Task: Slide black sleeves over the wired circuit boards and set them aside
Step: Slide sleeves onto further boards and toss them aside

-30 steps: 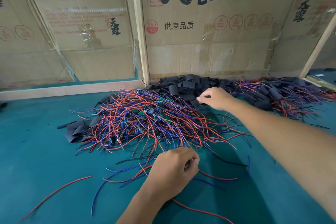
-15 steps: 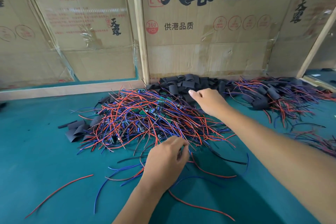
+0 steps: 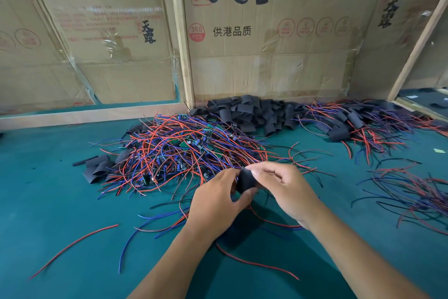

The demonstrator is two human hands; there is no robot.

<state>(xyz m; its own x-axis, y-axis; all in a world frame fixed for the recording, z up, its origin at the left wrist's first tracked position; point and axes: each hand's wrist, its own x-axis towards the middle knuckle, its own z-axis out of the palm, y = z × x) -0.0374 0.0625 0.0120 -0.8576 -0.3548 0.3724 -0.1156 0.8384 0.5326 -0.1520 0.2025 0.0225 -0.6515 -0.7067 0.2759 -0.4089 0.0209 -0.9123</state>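
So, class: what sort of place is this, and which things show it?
Probably a small hand-assembly workbench: a heap of wired circuit boards, a pile of black sleeves, and cardboard walls around a green mat.

A second ago the right hand [image 3: 284, 190] was stretched out to the sleeve pile [image 3: 249, 112] at the upper middle of the frame; it has since drawn back to the centre, and its thumb and fingers now pinch a single black sleeve [image 3: 246, 180]. The left hand [image 3: 218, 198], which lay curled low over loose wires on the surface, has risen to meet it, and its grip closes on the sleeve's lower left edge. The two hands, well apart before, now touch around the sleeve, just in front of the wired-board heap [image 3: 184, 150].
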